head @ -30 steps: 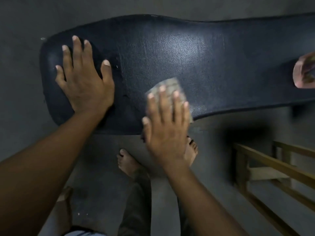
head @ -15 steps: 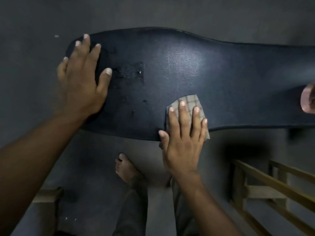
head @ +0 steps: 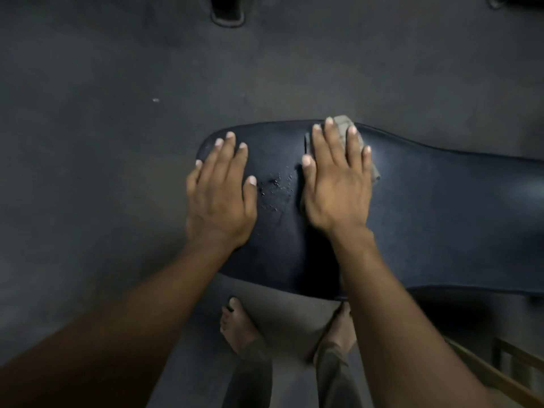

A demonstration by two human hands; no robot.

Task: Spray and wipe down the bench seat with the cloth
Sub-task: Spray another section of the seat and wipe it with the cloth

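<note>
Seat point(head: 426, 225): dark, padded, faintly grained; runs from mid-frame off the right edge, rounded end to the left. It stands over a grey floor point(head: 103, 142).

Cloth point(head: 344, 122): pale, greyish, lying on the seat at its far edge, near the rounded end. Mostly covered; only a bit shows past the fingertips and another strip along the right side of the hand.

Right hand point(head: 335, 187): flat, palm down on the cloth, fingers spread and straight, pressing rather than pinching. Fingertips reach the seat's far edge.

Droplets point(head: 276, 187): small cluster of wet specks on the seat, between the two hands, just left of the right thumb.

Left hand point(head: 219, 195): flat, palm down on the bare seat at the rounded end, fingers fanned wide, holding nothing. Close to the right hand but apart from it.

Both forearms bare, reaching in from the bottom of the frame.

Feet point(head: 235, 328): two, bare, on the floor beside the near edge of the seat; dark trouser legs below them.

Wooden frame point(head: 500, 375): slatted, lower right corner, partly cut off.

Dark object point(head: 226, 13) at the top edge, unclear.
</note>
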